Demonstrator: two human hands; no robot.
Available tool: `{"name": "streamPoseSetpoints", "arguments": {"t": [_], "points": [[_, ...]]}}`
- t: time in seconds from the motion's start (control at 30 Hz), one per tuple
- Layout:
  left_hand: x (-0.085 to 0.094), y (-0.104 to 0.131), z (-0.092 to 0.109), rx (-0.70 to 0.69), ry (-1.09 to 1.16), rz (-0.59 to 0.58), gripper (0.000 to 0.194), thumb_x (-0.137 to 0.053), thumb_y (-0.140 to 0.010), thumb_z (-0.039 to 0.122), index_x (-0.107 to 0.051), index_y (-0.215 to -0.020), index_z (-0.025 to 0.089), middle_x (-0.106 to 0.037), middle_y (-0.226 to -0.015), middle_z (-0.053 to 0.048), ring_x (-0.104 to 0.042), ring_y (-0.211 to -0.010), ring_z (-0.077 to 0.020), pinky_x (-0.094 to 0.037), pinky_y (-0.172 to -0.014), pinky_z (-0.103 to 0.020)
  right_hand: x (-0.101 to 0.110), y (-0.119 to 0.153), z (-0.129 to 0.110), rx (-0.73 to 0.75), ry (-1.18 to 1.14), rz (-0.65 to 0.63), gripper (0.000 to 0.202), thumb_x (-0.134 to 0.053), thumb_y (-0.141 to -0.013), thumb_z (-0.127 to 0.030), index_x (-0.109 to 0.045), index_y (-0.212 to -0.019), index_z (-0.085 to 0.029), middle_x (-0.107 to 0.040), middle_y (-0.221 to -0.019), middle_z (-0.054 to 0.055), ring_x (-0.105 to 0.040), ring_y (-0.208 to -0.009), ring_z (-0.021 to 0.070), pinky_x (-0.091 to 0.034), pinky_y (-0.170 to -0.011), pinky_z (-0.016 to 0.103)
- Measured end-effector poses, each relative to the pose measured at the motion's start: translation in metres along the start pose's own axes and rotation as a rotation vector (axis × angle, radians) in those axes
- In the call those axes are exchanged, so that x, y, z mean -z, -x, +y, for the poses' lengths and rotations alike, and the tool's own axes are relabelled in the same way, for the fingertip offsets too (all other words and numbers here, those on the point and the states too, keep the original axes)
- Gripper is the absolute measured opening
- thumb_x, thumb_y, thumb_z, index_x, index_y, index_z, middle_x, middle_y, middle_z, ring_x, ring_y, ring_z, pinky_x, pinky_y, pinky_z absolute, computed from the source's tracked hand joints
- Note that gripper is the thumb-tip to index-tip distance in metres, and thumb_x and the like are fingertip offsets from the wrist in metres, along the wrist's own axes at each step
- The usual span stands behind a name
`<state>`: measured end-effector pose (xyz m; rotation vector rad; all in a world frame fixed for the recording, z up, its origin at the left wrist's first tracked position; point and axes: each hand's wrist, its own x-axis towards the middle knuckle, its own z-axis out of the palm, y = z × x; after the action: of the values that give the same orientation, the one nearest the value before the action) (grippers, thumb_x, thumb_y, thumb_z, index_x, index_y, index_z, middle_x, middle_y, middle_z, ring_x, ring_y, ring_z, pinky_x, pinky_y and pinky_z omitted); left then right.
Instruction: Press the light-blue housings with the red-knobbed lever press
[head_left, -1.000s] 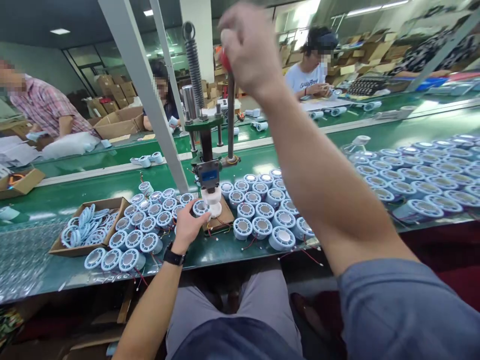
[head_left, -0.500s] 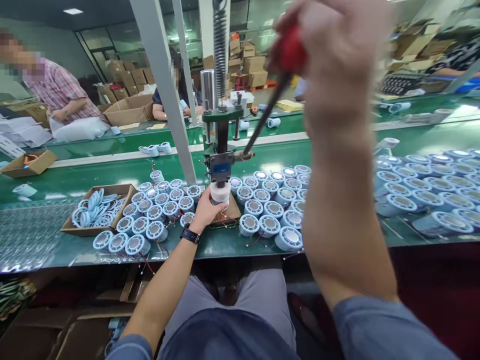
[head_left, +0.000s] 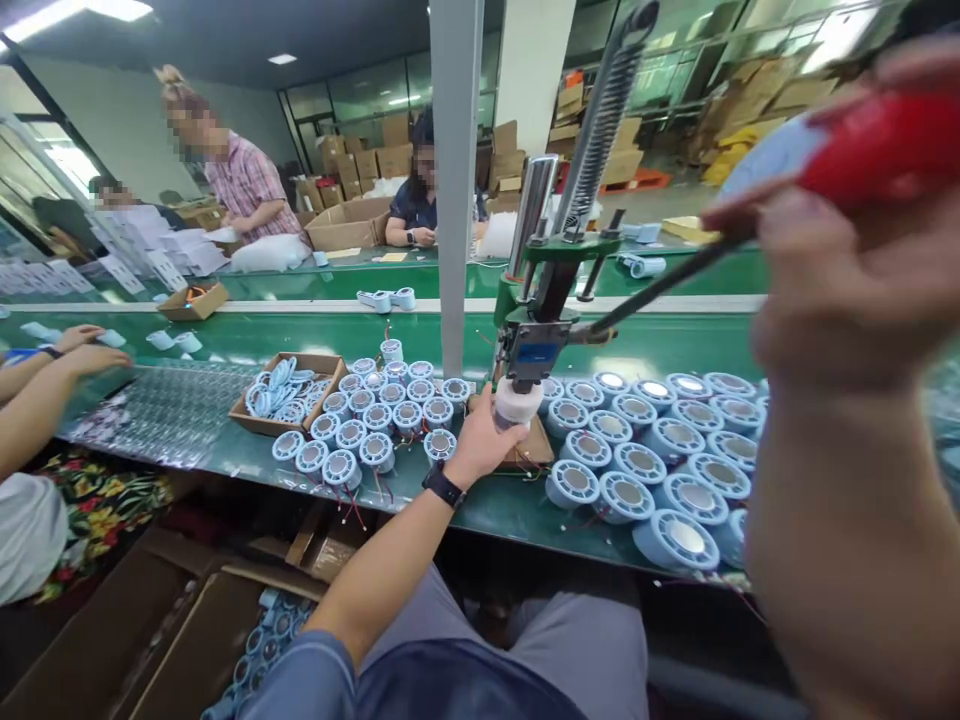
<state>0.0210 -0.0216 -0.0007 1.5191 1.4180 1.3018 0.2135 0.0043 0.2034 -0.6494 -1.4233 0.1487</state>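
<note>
My left hand [head_left: 484, 440], a black watch on its wrist, is wrapped round a part under the white round head [head_left: 517, 400] of a green and metal press [head_left: 536, 345]. Most of that part is hidden by the fingers and head. At the upper right, blurred, my right hand [head_left: 847, 220] is closed round the red knob [head_left: 877, 150] of the press lever [head_left: 675, 280]. Light-blue round motor housings [head_left: 626, 495] with grey discs stand in rows right of the press, and another group [head_left: 364, 425] stands on its left.
A cardboard box [head_left: 247, 415] of light-blue rings is on the left of the green bench [head_left: 300, 480]. Behind the press rises a grey post [head_left: 454, 200]. A co-worker's hands [head_left: 82, 350] are at the far left. Other people are across the bench.
The view has turned, so the press and bench appear further right and tilted. The red knob and my right hand are lower relative to the press. My left hand keeps its place under the head.
</note>
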Motion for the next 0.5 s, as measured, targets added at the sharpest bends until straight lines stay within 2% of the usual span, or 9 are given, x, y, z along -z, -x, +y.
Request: {"name": "streamPoseSetpoints", "arguments": {"t": [0.07, 0.13, 0.2, 0.23, 0.3, 0.33, 0.4, 0.43, 0.5], "points": [[0.025, 0.008, 0.010, -0.091, -0.104, 0.067, 0.073, -0.072, -0.078, 0.023, -0.042, -0.144, 0.015, -0.054, -0.142, -0.016, -0.049, -0.134, -0.0306, -0.035, -0.116, -0.046, -0.021, -0.033, 0.012, 0.069, -0.067, -0.130, 0.052, -0.048, -0.087, -0.012, -0.050, -0.137, -0.024, -0.049, -0.141, 0.002, -0.055, -0.127, 0.0214, -0.055, -0.092, 0.028], [0.070, 0.010, 0.015, -0.174, -0.283, 0.181, 0.057, -0.062, -0.086, 0.025, -0.047, -0.141, 0.017, -0.055, -0.142, -0.011, -0.048, -0.135, -0.0259, -0.033, -0.117, -0.041, -0.036, -0.026, 0.025, 0.083, -0.144, -0.149, 0.055, -0.051, -0.085, -0.008, -0.046, -0.138, -0.020, -0.048, -0.141, 0.006, -0.053, -0.129, 0.0174, -0.054, -0.103, 0.031], [0.131, 0.005, 0.014, -0.126, -0.560, 0.302, 0.043, -0.050, -0.093, 0.023, -0.052, -0.135, 0.017, -0.056, -0.141, -0.009, -0.048, -0.134, -0.0227, -0.034, -0.116, -0.038, -0.045, 0.020, 0.037, 0.044, -0.189, -0.053, 0.057, -0.053, -0.085, -0.012, -0.043, -0.141, -0.017, -0.050, -0.139, 0.010, -0.056, -0.125, 0.0167, -0.050, -0.107, 0.036], [0.165, 0.000, 0.012, -0.029, -0.741, 0.336, 0.040, -0.043, -0.095, 0.022, -0.053, -0.134, 0.017, -0.057, -0.140, -0.009, -0.050, -0.132, -0.0214, -0.035, -0.115, -0.037, -0.049, 0.053, 0.043, 0.005, -0.191, 0.014, 0.060, -0.055, -0.084, -0.016, -0.040, -0.143, -0.016, -0.050, -0.137, 0.013, -0.058, -0.121, 0.0182, -0.050, -0.105, 0.040], [0.229, -0.010, 0.005, 0.092, -0.852, 0.361, 0.037, -0.039, -0.095, 0.017, -0.057, -0.127, 0.010, -0.062, -0.131, -0.016, -0.056, -0.125, -0.0258, -0.040, -0.109, -0.040, -0.057, 0.124, 0.057, -0.124, -0.113, 0.084, 0.069, -0.060, -0.083, -0.026, -0.034, -0.146, -0.016, -0.049, -0.138, 0.017, -0.055, -0.125, 0.0234, -0.048, -0.106, 0.047], [0.255, -0.013, 0.000, 0.149, -0.893, 0.340, 0.033, -0.043, -0.095, 0.018, -0.061, -0.120, 0.009, -0.065, -0.124, -0.017, -0.059, -0.120, -0.0276, -0.042, -0.107, -0.041, -0.061, 0.157, 0.064, -0.213, -0.061, 0.044, 0.076, -0.062, -0.081, -0.031, -0.031, -0.148, -0.015, -0.046, -0.140, 0.018, -0.053, -0.128, 0.0257, -0.046, -0.107, 0.049], [0.293, -0.017, -0.011, 0.243, -0.944, 0.263, 0.024, -0.053, -0.093, 0.023, -0.065, -0.110, 0.010, -0.069, -0.114, -0.015, -0.063, -0.111, -0.0275, -0.046, -0.102, -0.043, -0.073, 0.209, 0.078, -0.403, 0.039, -0.082, 0.089, -0.067, -0.076, -0.040, -0.026, -0.151, -0.014, -0.048, -0.140, 0.020, -0.053, -0.127, 0.0282, -0.046, -0.106, 0.048], [0.305, -0.017, -0.017, 0.285, -0.967, 0.215, 0.023, -0.058, -0.093, 0.027, -0.066, -0.107, 0.011, -0.069, -0.111, -0.012, -0.064, -0.107, -0.0258, -0.048, -0.099, -0.044, -0.079, 0.225, 0.083, -0.482, 0.068, -0.134, 0.093, -0.068, -0.074, -0.042, -0.025, -0.151, -0.013, -0.051, -0.137, 0.020, -0.057, -0.122, 0.0285, -0.048, -0.103, 0.046], [0.314, -0.017, -0.028, 0.351, -1.005, 0.134, 0.027, -0.062, -0.093, 0.035, -0.064, -0.108, 0.013, -0.067, -0.111, -0.009, -0.064, -0.102, -0.0220, -0.051, -0.095, -0.044, -0.091, 0.239, 0.092, -0.576, 0.090, -0.144, 0.094, -0.068, -0.073, -0.044, -0.026, -0.151, -0.011, -0.059, -0.127, 0.019, -0.063, -0.111, 0.0272, -0.052, -0.097, 0.042]]}}
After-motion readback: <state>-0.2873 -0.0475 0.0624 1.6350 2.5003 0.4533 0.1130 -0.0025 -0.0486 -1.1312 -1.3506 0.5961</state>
